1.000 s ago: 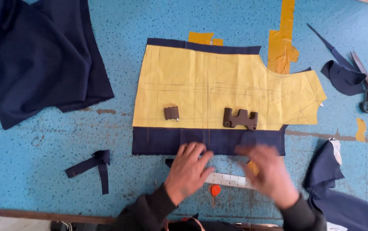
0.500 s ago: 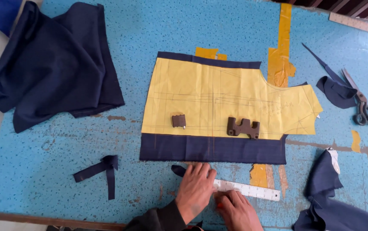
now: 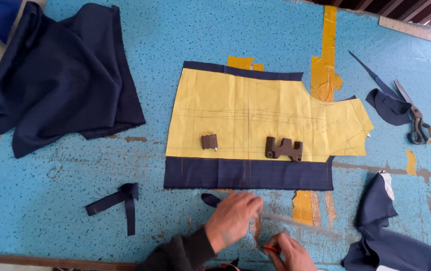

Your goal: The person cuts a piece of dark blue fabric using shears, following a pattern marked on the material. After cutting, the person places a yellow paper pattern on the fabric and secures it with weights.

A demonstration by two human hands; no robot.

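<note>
My left hand (image 3: 233, 217) lies flat at the lower middle of the frame, fingers (image 3: 253, 203) spread and pressing on the near end of a clear ruler (image 3: 295, 224) that runs off to the right across the blue worktop (image 3: 65, 200). The hand closes on nothing. My right hand (image 3: 288, 253) sits just below it at the bottom edge, fingers pinched narrow around a small orange marker (image 3: 269, 247), its tip close to the ruler's near edge. Under my left fingertips a short navy scrap (image 3: 210, 199) pokes out to the left.

Just above the ruler lies the navy fabric panel (image 3: 248, 173), with a yellow paper pattern (image 3: 255, 113) laid flat on top so that only a dark band shows along the bottom and a thin strip along the top. Two dark metal weights rest on the paper: a small block (image 3: 209, 141) toward the left and a wider notched one (image 3: 284, 148) near the middle.

A large heap of navy cloth (image 3: 60, 75) fills the upper left. A knotted navy strip (image 3: 120, 198) lies at lower left, well apart from my hands. At the right edge are scissors (image 3: 415, 123) beside navy offcuts (image 3: 383, 103), and more navy fabric (image 3: 391, 236) bunches in the lower right corner. Yellow tape (image 3: 328, 55) is stuck to the worktop above and below the panel.
</note>
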